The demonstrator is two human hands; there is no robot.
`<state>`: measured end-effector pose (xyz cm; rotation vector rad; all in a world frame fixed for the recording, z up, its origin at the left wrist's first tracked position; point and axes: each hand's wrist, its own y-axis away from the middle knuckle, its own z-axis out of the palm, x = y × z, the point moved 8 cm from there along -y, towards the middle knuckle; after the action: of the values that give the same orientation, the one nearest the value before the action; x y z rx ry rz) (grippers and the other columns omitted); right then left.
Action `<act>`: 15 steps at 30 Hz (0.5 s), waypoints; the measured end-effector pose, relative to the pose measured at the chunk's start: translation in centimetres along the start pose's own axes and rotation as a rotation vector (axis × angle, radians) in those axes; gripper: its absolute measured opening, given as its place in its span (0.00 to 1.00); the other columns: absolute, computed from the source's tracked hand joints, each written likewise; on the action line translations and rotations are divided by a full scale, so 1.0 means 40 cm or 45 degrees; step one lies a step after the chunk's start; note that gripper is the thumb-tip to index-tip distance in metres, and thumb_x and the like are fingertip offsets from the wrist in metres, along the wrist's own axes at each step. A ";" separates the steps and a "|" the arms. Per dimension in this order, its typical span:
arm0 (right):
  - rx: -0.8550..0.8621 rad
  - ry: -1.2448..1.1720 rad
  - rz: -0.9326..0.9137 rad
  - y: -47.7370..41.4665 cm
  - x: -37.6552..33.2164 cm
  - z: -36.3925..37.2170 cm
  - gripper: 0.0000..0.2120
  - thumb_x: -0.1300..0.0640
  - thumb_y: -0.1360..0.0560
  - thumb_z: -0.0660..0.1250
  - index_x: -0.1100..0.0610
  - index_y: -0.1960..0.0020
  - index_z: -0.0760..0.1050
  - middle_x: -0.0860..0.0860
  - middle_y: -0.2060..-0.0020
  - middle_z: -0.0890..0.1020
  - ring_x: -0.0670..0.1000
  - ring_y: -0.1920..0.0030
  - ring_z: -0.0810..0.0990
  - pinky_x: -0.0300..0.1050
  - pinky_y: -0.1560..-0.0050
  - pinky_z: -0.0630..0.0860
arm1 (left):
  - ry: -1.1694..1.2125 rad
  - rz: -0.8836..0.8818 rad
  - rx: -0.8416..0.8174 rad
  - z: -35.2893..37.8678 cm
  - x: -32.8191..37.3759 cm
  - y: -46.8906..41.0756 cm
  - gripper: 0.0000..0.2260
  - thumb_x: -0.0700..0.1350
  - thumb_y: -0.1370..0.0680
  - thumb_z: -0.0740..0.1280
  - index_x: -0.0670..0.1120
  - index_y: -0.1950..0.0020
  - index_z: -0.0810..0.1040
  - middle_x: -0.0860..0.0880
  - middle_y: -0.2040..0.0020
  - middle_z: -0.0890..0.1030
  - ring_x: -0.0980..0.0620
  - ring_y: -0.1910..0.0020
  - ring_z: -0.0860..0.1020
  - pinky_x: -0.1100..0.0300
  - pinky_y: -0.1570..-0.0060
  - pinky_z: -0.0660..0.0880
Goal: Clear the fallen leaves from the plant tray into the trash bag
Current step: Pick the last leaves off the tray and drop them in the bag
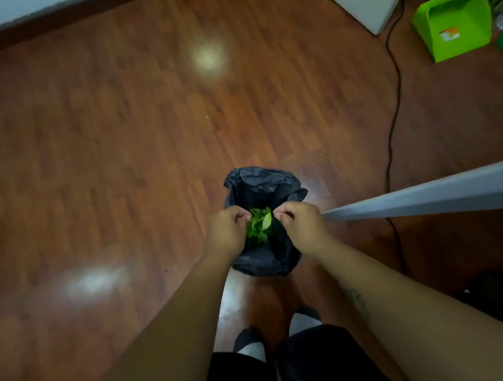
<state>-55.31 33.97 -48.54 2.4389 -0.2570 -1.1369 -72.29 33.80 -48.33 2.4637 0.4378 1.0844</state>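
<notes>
Both forearms reach down from the lower frame edge over the person's dark trousers and socked feet [304, 319], which stand on the wooden floor [123, 139]. Left hand [227, 228] is closed, pinching the near-left rim of the black trash bag [262, 189]; right hand [299, 219] is likewise closed on the near-right rim, the two hands close together with the bag mouth drawn narrow between them. Green leaves [259, 225] sit inside the mouth, between the hands. Plant tray is not in view. Bag hangs or stands just ahead of the feet; which of the two cannot be told. Judgement: the film is thin, soft and slippery, the load very light, so the bag will collapse if released; hold is best kept at the rim, with the film bunched in the fingers. Leaves are limp and could spill if the mouth tips. A grey table edge [421, 197] crosses at the right; a black cable [393, 122] and a green dustpan [452, 28] lie well apart toward the floor's far right.
</notes>
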 end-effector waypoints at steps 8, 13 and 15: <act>0.107 -0.023 0.028 0.014 -0.049 -0.069 0.07 0.62 0.25 0.66 0.53 0.60 0.74 0.51 0.59 0.79 0.52 0.59 0.78 0.44 0.59 0.73 | -0.064 0.054 -0.003 -0.060 0.023 0.021 0.07 0.43 0.21 0.62 0.46 0.54 0.79 0.48 0.60 0.81 0.48 0.60 0.78 0.54 0.61 0.74; 0.205 -0.078 -0.030 0.115 -0.223 -0.243 0.05 0.57 0.22 0.62 0.52 0.55 0.75 0.49 0.59 0.81 0.50 0.58 0.78 0.43 0.62 0.72 | -0.128 0.220 0.036 -0.203 0.209 0.114 0.11 0.49 0.20 0.61 0.46 0.59 0.75 0.49 0.67 0.76 0.52 0.69 0.72 0.57 0.71 0.65; 0.296 -0.112 -0.051 0.168 -0.301 -0.328 0.05 0.55 0.22 0.62 0.51 0.57 0.73 0.45 0.63 0.78 0.48 0.61 0.77 0.44 0.62 0.72 | -0.163 0.290 0.035 -0.256 0.299 0.149 0.11 0.50 0.19 0.61 0.47 0.58 0.76 0.50 0.66 0.77 0.52 0.68 0.74 0.58 0.71 0.65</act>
<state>-52.97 36.16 -29.77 2.6076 -0.3884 -1.2977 -71.57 36.33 -31.71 2.6376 0.1359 1.0026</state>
